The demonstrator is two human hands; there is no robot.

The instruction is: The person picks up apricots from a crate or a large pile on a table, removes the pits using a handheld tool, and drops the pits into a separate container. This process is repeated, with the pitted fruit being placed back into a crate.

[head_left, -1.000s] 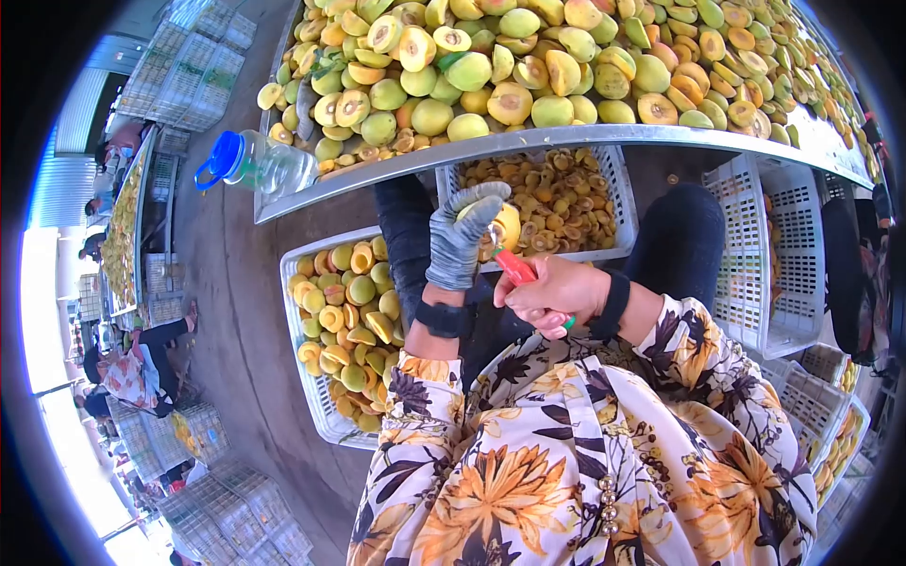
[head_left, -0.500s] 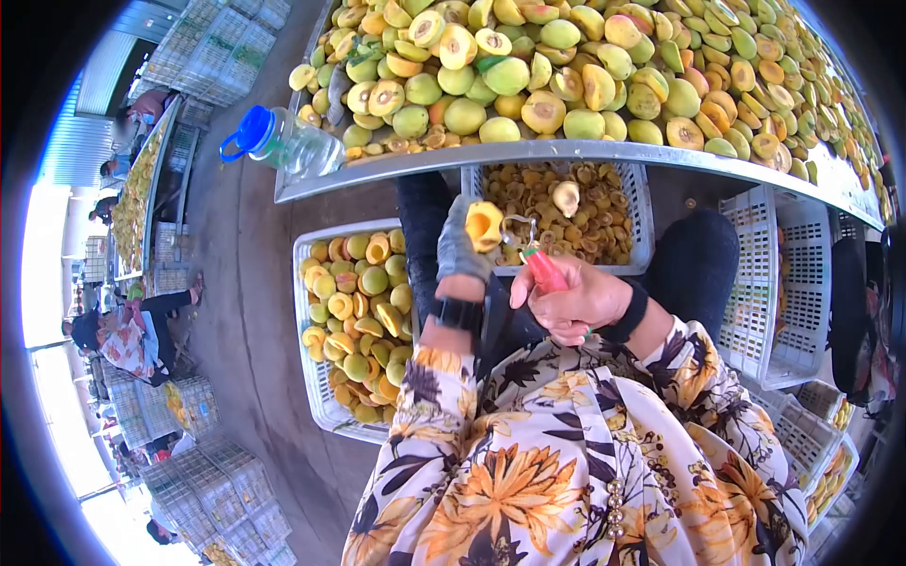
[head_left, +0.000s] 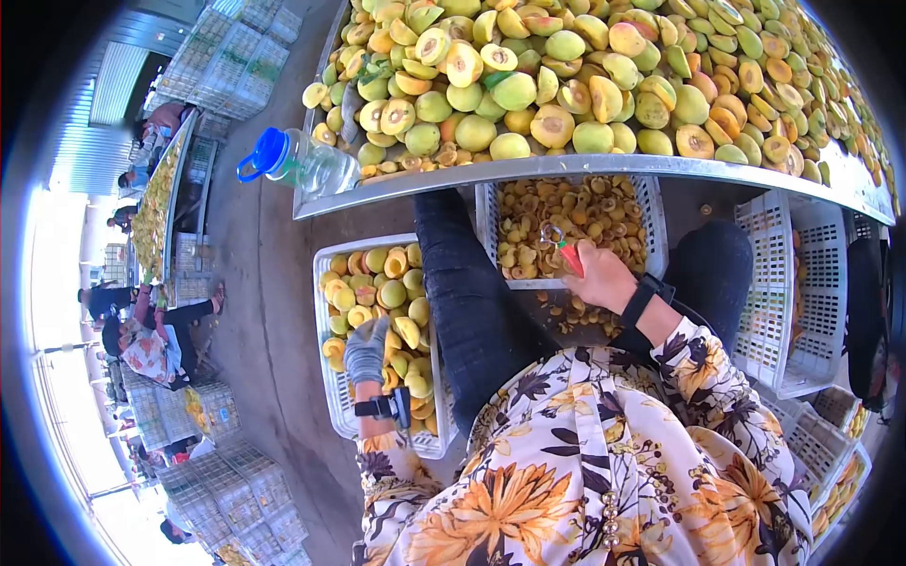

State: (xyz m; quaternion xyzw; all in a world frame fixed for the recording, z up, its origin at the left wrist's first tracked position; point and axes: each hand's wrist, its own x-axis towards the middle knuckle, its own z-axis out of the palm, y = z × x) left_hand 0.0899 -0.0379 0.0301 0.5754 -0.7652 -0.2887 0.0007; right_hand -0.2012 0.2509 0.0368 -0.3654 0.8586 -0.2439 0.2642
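My left hand (head_left: 366, 353), in a grey glove, is over the white crate (head_left: 329, 401) of fruit halves at my left. Its fingers reach down over the halved yellow-green fruit (head_left: 407, 330), loosely extended, with no piece visible in them. My right hand (head_left: 604, 276) is bare and closed around the red handle of a pitting tool (head_left: 570, 257). The tool's metal loop points up and left over a second crate (head_left: 658, 231), which holds scooped-out brown-yellow scraps (head_left: 604, 212).
A metal-edged table (head_left: 566, 168) heaped with fruit halves spans the top. A blue-capped bottle (head_left: 316, 165) lies near its left corner. Empty-looking white crates (head_left: 766, 283) stand at right. Another person (head_left: 151, 344) sits far left, near stacked crates (head_left: 231, 500).
My left hand has moved left and down from the tool to the fruit crate; the hollowed half it held no longer shows in it. My right hand has shifted slightly right, with the tool.
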